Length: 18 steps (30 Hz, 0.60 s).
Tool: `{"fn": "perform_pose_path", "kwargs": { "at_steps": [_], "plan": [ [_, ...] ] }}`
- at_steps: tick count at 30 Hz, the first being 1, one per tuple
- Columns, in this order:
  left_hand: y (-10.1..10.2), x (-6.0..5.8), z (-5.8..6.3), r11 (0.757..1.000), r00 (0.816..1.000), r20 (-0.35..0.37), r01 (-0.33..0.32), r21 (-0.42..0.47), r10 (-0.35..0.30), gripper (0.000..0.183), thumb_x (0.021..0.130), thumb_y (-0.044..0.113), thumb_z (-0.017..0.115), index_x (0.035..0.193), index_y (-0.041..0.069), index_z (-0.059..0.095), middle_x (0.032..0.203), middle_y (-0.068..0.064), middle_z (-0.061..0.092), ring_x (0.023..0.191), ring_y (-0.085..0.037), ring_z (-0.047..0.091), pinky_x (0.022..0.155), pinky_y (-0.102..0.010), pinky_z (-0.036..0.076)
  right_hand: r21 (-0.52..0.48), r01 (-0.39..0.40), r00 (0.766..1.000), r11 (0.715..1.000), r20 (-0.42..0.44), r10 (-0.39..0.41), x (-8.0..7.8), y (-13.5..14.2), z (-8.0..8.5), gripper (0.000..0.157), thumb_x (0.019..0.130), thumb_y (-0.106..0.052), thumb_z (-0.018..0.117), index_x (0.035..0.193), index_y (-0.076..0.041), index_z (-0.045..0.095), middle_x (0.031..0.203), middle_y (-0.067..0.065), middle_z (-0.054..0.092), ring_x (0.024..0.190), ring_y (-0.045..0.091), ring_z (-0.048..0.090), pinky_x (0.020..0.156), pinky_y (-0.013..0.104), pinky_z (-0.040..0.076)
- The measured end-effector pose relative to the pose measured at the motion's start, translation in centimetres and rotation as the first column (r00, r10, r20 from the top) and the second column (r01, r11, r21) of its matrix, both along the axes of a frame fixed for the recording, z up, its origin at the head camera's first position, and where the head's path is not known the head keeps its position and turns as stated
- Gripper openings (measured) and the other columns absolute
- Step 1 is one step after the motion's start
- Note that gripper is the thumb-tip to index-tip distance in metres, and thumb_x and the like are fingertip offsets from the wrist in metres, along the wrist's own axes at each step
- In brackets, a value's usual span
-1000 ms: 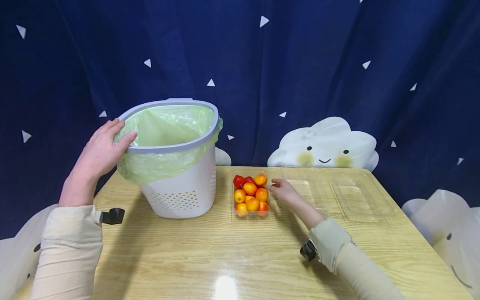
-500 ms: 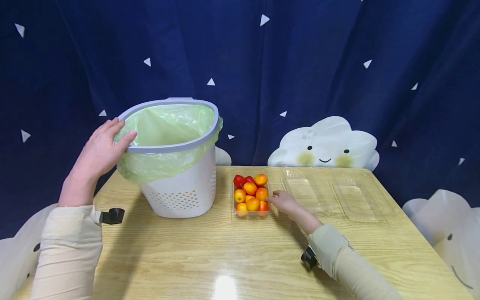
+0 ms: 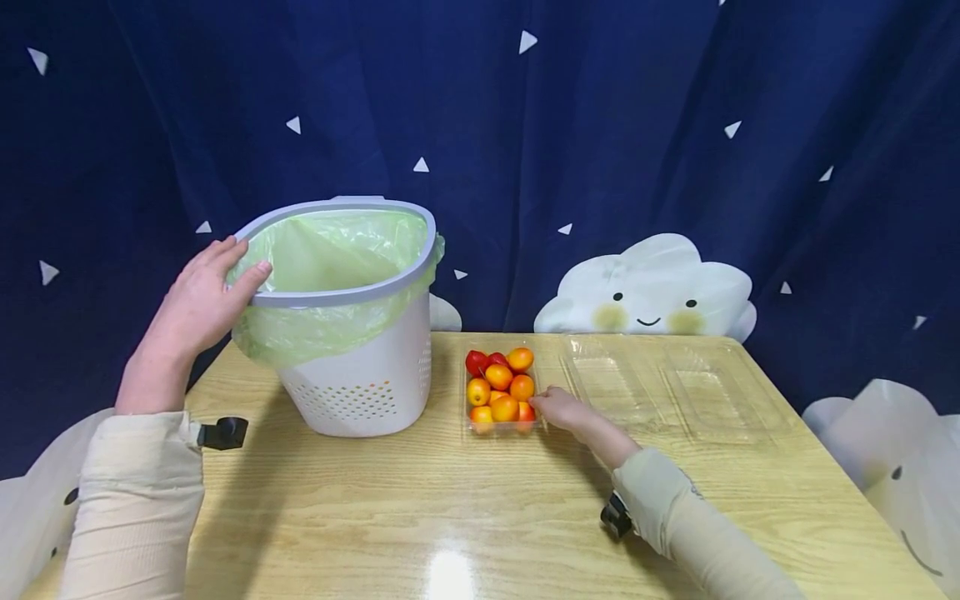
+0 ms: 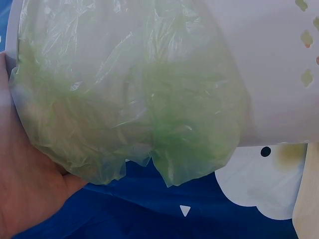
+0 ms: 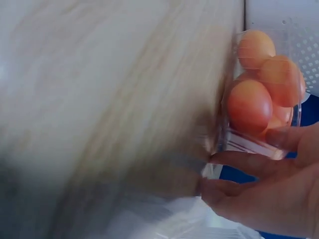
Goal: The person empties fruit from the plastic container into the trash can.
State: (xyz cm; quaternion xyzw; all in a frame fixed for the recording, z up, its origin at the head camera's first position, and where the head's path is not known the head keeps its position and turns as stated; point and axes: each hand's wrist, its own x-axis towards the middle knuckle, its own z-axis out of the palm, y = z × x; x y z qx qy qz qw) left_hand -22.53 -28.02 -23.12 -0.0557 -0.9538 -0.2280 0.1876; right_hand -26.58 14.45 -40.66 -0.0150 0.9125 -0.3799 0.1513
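A white bin [image 3: 375, 379] with a perforated side and grey rim stands left of centre, lined with a green plastic bag [image 3: 322, 329]. My left hand [image 3: 197, 300] holds its left rim, fingers and thumb over the edge, palm outside. The left wrist view shows part of that hand [image 4: 27, 179] behind the overhanging bag. A clear plastic container [image 3: 495, 427] holds several small orange and red round fruits [image 3: 498, 377]. At the container's right side is my right hand [image 3: 564, 408]. In the right wrist view, one finger touches the container wall, while a gap shows between thumb and forefinger.
To the right, two clear plastic trays or container halves [image 3: 648, 400] [image 3: 757, 417] lie on the wooden table [image 3: 375, 517]. A dark blue curtain [image 3: 480, 125] with white triangles and clouds hangs behind the table.
My right hand has moved slightly nearer the front along the container's right side, its fingers drawing closer together. The left hand stays on the bin's rim, and the fruits have not moved.
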Motion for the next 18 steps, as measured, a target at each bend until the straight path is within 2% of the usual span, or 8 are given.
{"fn": "perform_pose_path", "kwargs": {
  "at_steps": [2,3,5,8,11,15,18],
  "plan": [
    [0.0,0.0,-0.1,1.000,1.000,0.001,0.002,0.002,-0.002,0.071,0.094,0.049,0.032,0.140,-0.005,0.026,0.148,-0.024,0.017,0.138,-0.038,0.008,0.109,-0.057,0.009,-0.013,0.025,1.000,1.000,-0.007,-0.025,0.1,-0.1,0.2,0.026,0.088,-0.016,0.043,0.081,0.005,0.057,0.098,0.023,0.057,0.091,0.032,0.055,0.079,0.036,0.045],
    [0.0,-0.1,-0.1,1.000,1.000,0.002,0.003,0.002,-0.003,0.071,0.094,0.049,0.032,0.140,-0.005,0.026,0.148,-0.023,0.017,0.138,-0.038,0.008,0.109,-0.057,0.009,-0.012,0.044,0.999,0.999,-0.012,-0.044,0.1,-0.2,0.3,0.022,0.087,-0.015,0.044,0.078,0.002,0.055,0.087,0.017,0.056,0.082,0.027,0.054,0.071,0.031,0.044],
    [0.0,-0.1,-0.1,1.000,1.000,-0.002,0.004,0.001,-0.004,0.071,0.094,0.049,0.031,0.140,-0.005,0.026,0.148,-0.023,0.017,0.138,-0.038,0.008,0.109,-0.057,0.009,-0.063,0.083,0.996,0.995,0.019,-0.082,-0.1,-0.4,0.5,0.018,0.085,-0.013,0.044,0.079,0.002,0.052,0.076,0.013,0.052,0.071,0.023,0.052,0.063,0.030,0.048],
    [0.0,-0.1,-0.2,1.000,1.000,-0.010,0.005,-0.001,-0.005,0.071,0.094,0.049,0.031,0.140,-0.005,0.027,0.148,-0.024,0.018,0.138,-0.038,0.009,0.109,-0.057,0.009,-0.200,0.153,0.984,0.968,0.126,-0.129,-0.4,-0.7,0.9,0.014,0.085,-0.009,0.041,0.089,0.003,0.048,0.074,0.008,0.047,0.065,0.019,0.052,0.065,0.033,0.055],
    [0.0,0.0,-0.1,1.000,1.000,-0.012,0.005,0.003,-0.005,0.071,0.094,0.049,0.032,0.140,-0.005,0.027,0.148,-0.024,0.017,0.138,-0.038,0.008,0.109,-0.056,0.009,-0.329,0.219,0.962,0.919,0.231,-0.146,-0.8,-0.8,1.1,0.012,0.087,-0.008,0.038,0.090,0.002,0.046,0.069,0.005,0.043,0.059,0.016,0.051,0.065,0.035,0.056],
    [0.0,0.0,0.0,1.000,1.000,-0.007,0.005,0.007,-0.005,0.071,0.094,0.049,0.032,0.140,-0.005,0.026,0.148,-0.023,0.017,0.138,-0.038,0.008,0.109,-0.056,0.008,-0.420,0.243,0.949,0.875,0.290,-0.124,-1.2,-0.3,1.1,0.013,0.090,-0.010,0.037,0.087,-0.002,0.046,0.065,0.001,0.042,0.056,0.011,0.049,0.064,0.031,0.054],
    [0.0,0.0,0.0,1.000,1.000,-0.008,0.006,0.010,-0.006,0.071,0.094,0.049,0.032,0.140,-0.005,0.026,0.148,-0.023,0.017,0.138,-0.037,0.007,0.109,-0.056,0.008,-0.472,0.252,0.939,0.845,0.332,-0.095,-1.3,0.1,1.0,0.017,0.091,-0.014,0.037,0.094,0.000,0.046,0.072,0.003,0.045,0.062,0.013,0.051,0.074,0.035,0.053]
  ]
}}
